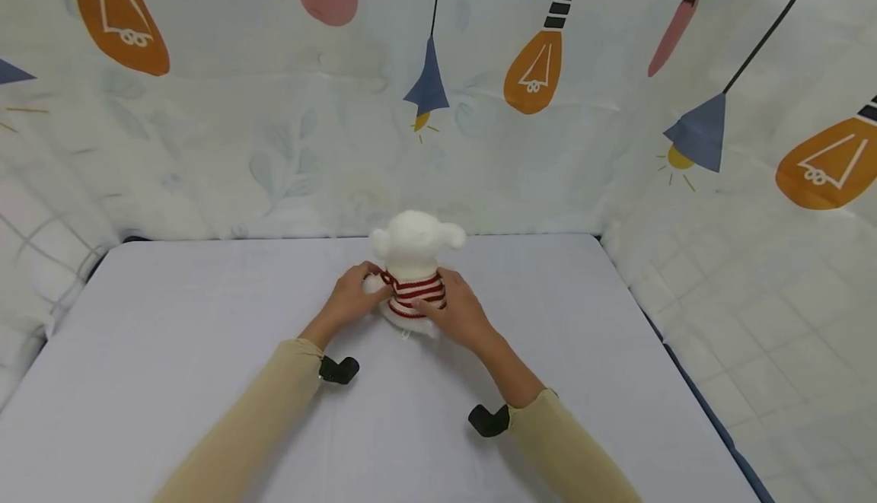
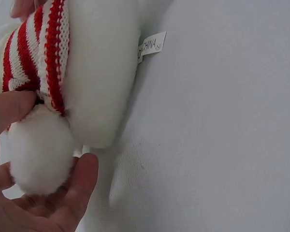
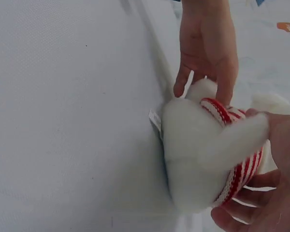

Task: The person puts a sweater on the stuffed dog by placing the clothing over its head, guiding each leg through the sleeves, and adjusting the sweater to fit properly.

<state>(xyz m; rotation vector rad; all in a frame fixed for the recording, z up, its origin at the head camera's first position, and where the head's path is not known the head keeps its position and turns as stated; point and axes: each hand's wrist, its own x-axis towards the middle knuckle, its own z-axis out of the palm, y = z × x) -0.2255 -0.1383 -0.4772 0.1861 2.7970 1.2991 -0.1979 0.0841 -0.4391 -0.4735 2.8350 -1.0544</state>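
Observation:
A white plush toy (image 1: 412,244) with floppy ears sits upright near the far edge of the table, no face showing. It wears a red-and-white striped knit sweater (image 1: 419,290). On its left side my left hand (image 1: 351,297) holds a round white paw (image 2: 41,150), thumb at the sweater's cuff and fingers curled beneath. My right hand (image 1: 464,309) grips the toy's body from the other side, thumb across its back, fingers around the sweater. A white fuzzy part (image 3: 234,145) sticks out by that hand. Under the toy's bottom edge pokes a printed tag (image 2: 153,44).
The white-covered table (image 1: 205,381) reaches back to a pale curtain (image 1: 274,122) printed with bulbs and lamps, close behind the toy. More curtain hangs along both sides. Black wrist devices (image 1: 489,421) protrude under the beige sleeves (image 1: 569,450).

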